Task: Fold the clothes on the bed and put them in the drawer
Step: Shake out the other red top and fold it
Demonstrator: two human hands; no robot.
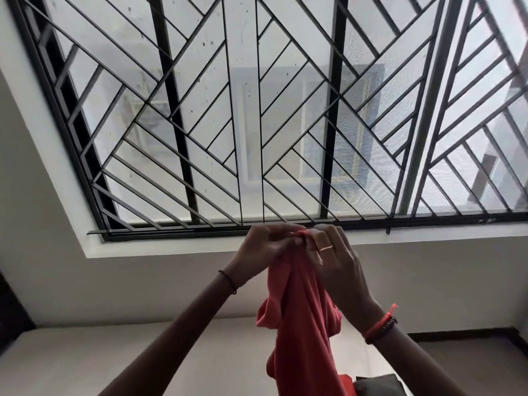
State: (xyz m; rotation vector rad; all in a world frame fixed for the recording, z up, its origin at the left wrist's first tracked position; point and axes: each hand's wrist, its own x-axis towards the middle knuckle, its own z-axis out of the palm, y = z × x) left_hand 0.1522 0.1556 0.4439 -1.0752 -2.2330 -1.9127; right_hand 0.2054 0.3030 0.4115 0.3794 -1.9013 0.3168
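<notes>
A coral-red garment point(303, 318) hangs bunched from both my raised hands, in front of the window. My left hand point(265, 247) grips its top edge, fingers curled round the cloth. Right beside it, my right hand point(334, 252), with a ring on one finger, pinches the same top edge. The two hands touch each other at the top of the garment. Its lower part runs out of the frame at the bottom. The bed point(114, 355) lies pale below my arms. No drawer is in view.
A large window with a black diagonal metal grille point(257, 115) fills the upper view above a white sill. A dark folded cloth point(377, 385) and a bit of red cloth point(347, 380) lie on the bed at the bottom edge. A dark skirting runs at the right.
</notes>
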